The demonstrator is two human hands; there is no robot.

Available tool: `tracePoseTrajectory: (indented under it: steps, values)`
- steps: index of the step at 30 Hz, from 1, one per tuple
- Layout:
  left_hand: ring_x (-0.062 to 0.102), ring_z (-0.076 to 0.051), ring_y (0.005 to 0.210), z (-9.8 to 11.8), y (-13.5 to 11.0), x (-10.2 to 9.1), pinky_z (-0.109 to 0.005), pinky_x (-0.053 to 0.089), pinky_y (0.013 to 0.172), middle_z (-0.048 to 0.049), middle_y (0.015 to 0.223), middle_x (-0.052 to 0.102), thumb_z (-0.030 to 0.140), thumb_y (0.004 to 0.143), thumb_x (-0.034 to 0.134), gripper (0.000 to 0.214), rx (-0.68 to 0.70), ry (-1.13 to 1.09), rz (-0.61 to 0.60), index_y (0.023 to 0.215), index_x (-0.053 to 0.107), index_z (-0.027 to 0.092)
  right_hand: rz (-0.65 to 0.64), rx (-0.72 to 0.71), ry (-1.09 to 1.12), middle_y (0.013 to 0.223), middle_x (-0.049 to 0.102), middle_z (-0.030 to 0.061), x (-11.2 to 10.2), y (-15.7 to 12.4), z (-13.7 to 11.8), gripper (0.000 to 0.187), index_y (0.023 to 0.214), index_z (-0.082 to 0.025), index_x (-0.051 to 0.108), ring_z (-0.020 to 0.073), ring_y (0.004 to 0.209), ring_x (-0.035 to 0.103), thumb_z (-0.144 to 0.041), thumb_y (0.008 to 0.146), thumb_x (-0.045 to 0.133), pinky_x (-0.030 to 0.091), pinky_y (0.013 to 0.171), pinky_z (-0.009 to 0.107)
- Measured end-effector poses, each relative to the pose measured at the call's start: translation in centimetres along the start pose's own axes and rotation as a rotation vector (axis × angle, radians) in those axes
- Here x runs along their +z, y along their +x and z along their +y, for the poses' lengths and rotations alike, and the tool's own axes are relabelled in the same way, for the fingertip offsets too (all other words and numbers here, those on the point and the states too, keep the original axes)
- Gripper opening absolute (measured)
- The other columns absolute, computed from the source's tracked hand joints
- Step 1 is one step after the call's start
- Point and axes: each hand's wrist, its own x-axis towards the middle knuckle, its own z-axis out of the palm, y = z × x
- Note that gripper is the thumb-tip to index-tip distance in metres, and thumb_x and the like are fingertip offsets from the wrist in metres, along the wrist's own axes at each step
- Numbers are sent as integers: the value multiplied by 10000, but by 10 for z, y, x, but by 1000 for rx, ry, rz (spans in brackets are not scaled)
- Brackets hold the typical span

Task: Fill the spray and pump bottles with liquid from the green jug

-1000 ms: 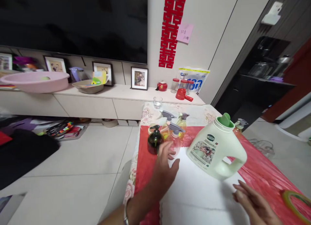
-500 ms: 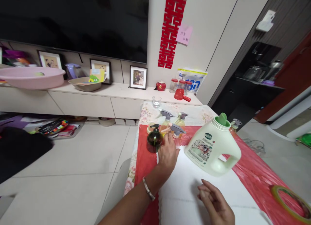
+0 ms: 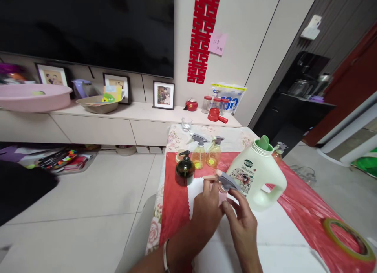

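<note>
My left hand [image 3: 207,212] is closed round a small clear spray bottle with a grey trigger head [image 3: 225,182], lifted over the white sheet [image 3: 277,241] on the table. My right hand [image 3: 243,222] meets it from the right, fingers curled on the bottle just under the grey head. A big pale-green detergent jug [image 3: 259,174] with an open green cap stands right behind them. A dark green pump bottle [image 3: 185,170] stands to the left, and two yellowish spray bottles [image 3: 206,155] stand farther back.
The table has a red cover [image 3: 306,210] over a floral cloth. A roll of green tape [image 3: 347,239] lies at the right edge. A small glass [image 3: 186,124] stands at the far end. Another spray bottle [image 3: 278,150] is behind the jug. A low cabinet with a pink basin [image 3: 32,98] runs along the wall.
My left hand took the grey-headed spray bottle from the group and brought it toward me. My right hand moved left from the white sheet and joined it on the bottle.
</note>
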Motion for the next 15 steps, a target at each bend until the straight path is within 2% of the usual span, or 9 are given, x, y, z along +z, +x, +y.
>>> tracePoseTrajectory:
  steps: [4,7,9,12,15]
  values:
    - [673,-256,896,-7,-16,2,-380,572,764,-84,1044,703,240,884,617,317,159,-65,75,1200,635,221,55,12,-59,1076,617,82,1,2,-1,548,1097,-120,685,144,859,623,-601,836,723,545,759,236]
    - [634,-322,1030,-15,-21,21,-517,547,883,-94,1174,681,316,820,686,448,167,-103,236,1258,607,265,108,3,-90,1040,624,72,5,5,-2,563,1088,-124,693,140,839,610,-612,812,745,519,768,235]
    - [593,-352,1164,-19,-22,35,-555,531,952,-139,1238,654,324,824,663,548,219,-164,340,1342,530,201,119,-19,-92,1057,622,71,9,6,-3,559,1072,-129,697,153,899,613,-622,812,740,513,818,241]
    - [619,-308,1122,-23,-22,44,-496,560,941,-153,1187,663,232,838,592,469,243,-254,301,1295,529,142,82,-66,-85,1106,611,74,11,5,-5,499,1041,-136,703,169,1006,606,-594,845,718,506,891,240]
    - [645,-293,1054,-22,-23,35,-486,570,930,-128,1172,673,230,790,620,410,196,-326,172,1198,590,194,-14,-102,-69,1129,609,75,4,7,-9,417,1041,-144,711,172,1045,609,-534,892,692,515,904,218]
